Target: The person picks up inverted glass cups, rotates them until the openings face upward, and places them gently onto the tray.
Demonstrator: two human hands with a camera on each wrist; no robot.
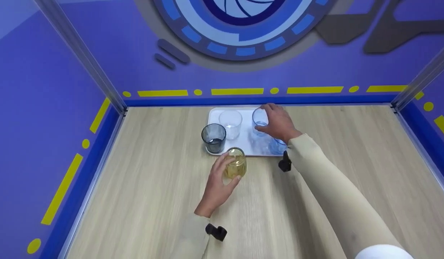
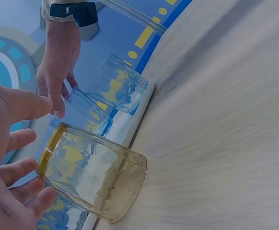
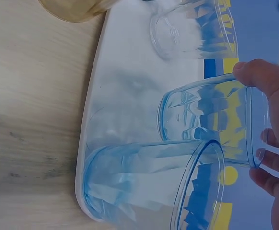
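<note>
Near the tray's front edge, a yellow glass (image 1: 236, 169) stands on the table. My left hand (image 1: 218, 181) is around its rim with fingers spread; in the left wrist view the thumb (image 2: 31, 106) is apart from the glass and the other fingertips are right at the rim. At the tray's back right, my right hand (image 1: 279, 122) holds a light blue glass (image 3: 206, 120) by the rim, thumb on one side and fingers on the other. A second blue glass (image 3: 149, 182) stands in front of it, partly hidden by the right wrist in the head view.
The white tray (image 1: 250, 144) lies against the back wall of the booth. A clear glass (image 1: 230, 124) stands at its back left, with a dark grey glass (image 1: 214, 138) at the front left corner. Blue printed panels (image 1: 63, 108) enclose the wooden table (image 1: 153, 180).
</note>
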